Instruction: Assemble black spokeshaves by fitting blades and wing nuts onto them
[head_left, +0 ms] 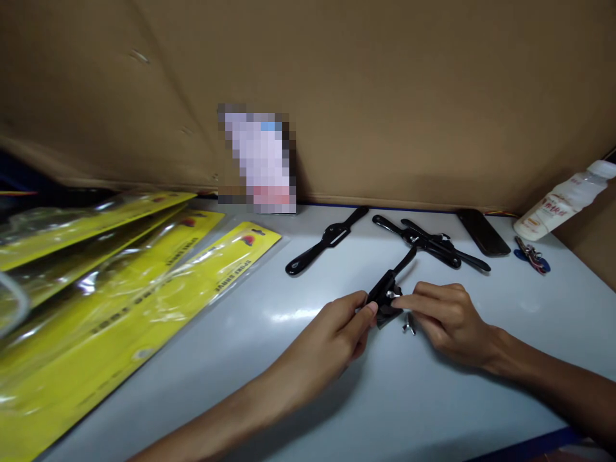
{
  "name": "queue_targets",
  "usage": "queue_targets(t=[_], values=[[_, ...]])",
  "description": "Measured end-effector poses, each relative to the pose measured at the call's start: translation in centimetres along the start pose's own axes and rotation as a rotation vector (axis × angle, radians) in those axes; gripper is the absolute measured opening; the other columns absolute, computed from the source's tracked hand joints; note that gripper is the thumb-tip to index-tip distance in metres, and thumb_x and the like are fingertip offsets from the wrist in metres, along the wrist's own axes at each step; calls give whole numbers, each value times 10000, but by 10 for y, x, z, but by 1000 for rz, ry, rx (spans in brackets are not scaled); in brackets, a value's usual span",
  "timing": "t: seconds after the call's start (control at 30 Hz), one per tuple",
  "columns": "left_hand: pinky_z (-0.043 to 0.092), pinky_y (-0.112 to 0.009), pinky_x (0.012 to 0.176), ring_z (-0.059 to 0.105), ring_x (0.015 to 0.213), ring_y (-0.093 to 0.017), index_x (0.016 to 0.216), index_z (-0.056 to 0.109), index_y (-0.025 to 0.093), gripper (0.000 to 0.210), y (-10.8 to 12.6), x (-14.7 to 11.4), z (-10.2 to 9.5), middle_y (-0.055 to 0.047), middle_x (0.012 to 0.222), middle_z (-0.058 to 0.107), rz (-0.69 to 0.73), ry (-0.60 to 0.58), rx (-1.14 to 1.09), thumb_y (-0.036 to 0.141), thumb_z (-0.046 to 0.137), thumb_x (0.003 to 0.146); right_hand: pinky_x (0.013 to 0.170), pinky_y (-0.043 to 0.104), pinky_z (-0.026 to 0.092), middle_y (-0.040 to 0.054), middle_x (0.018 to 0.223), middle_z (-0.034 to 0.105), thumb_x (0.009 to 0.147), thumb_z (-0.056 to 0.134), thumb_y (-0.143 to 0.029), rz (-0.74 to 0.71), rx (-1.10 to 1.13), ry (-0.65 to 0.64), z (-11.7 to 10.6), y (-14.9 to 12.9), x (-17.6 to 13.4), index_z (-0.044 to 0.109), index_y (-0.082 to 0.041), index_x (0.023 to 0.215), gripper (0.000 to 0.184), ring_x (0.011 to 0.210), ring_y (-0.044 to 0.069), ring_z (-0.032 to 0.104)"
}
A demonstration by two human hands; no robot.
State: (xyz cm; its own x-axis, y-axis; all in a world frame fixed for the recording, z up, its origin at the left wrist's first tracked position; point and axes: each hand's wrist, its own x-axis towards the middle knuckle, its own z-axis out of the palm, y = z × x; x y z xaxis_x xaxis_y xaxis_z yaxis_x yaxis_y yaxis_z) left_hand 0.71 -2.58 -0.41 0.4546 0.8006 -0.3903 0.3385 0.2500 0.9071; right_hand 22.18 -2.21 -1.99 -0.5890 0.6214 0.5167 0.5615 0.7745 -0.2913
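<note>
My left hand (pixel 344 324) is closed around one end of a black metal spokeshave (pixel 382 287), held tilted above the table with its far handle pointing away. At the middle of the tool, the fingertips of my right hand (pixel 445 314) pinch a small silver wing screw (pixel 393 294). A second silver wing screw (pixel 409 325) shows just below those fingers; whether it touches the tool I cannot tell. Beyond my hands lie another black spokeshave body (pixel 334 236) and a crossed pair of black spokeshaves (pixel 423 240).
Yellow-backed clear plastic packages (pixel 192 289) printed with lettering fan across the left side. At the back right are a dark phone (pixel 482 232), a leaning white bottle (pixel 561 202) and keys (pixel 532 255). A blurred-out card (pixel 264 160) leans on the cardboard wall (pixel 385 96).
</note>
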Motion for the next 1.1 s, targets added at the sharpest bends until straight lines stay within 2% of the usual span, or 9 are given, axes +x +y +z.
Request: queue_targets(t=[0.07,0.17,0.27,0.4,0.53,0.7,0.87,1.1], values=[[245,-236,436,273,393,-78,748,436,227,319,0,0,0,104,469,356,-6,0,-5,486,375,924,494,241,380,3,654,604,925,449,-72,37,-1,19,1,0,0,751,-137,977,313,530,100,501],[247,-237,437,286,395,-80,753,448,226,320,1,0,0,99,467,373,-7,2,-11,491,379,920,511,242,401,15,704,657,945,453,-86,94,13,51,1,0,0,725,-123,1087,309,541,97,513],[236,-239,432,282,389,-79,747,446,228,323,1,0,-1,100,462,374,2,-1,-8,500,396,913,503,239,395,7,697,652,946,436,-78,49,17,42,1,-1,1,702,-131,1153,342,537,96,501],[229,-239,428,265,381,-75,736,440,230,325,0,0,-1,108,455,351,5,-1,8,498,395,914,471,229,364,-15,642,586,917,421,-55,-27,3,6,-2,-2,1,740,-165,1055,365,501,88,458],[224,-242,428,270,392,-79,721,434,233,331,0,0,-1,105,451,348,21,8,-15,504,412,908,482,239,376,1,646,588,912,442,-51,9,-6,22,-1,-1,1,764,-140,960,337,525,95,492],[243,-243,438,295,402,-85,730,440,232,324,0,0,-1,101,461,368,28,13,-15,503,409,905,480,260,379,17,646,619,932,453,-77,79,-28,45,2,-1,0,762,-91,1040,328,513,106,496],[250,-246,448,302,409,-87,730,440,232,320,0,0,-1,98,468,371,30,12,2,500,403,900,524,256,420,43,734,683,944,454,-75,95,19,41,2,-3,2,728,-61,1116,324,567,108,546],[238,-248,451,278,410,-78,733,430,233,347,-1,1,0,105,486,364,26,11,19,544,413,884,487,238,378,0,675,604,903,454,-36,-18,16,21,0,-1,0,743,-120,1114,367,531,96,485]])
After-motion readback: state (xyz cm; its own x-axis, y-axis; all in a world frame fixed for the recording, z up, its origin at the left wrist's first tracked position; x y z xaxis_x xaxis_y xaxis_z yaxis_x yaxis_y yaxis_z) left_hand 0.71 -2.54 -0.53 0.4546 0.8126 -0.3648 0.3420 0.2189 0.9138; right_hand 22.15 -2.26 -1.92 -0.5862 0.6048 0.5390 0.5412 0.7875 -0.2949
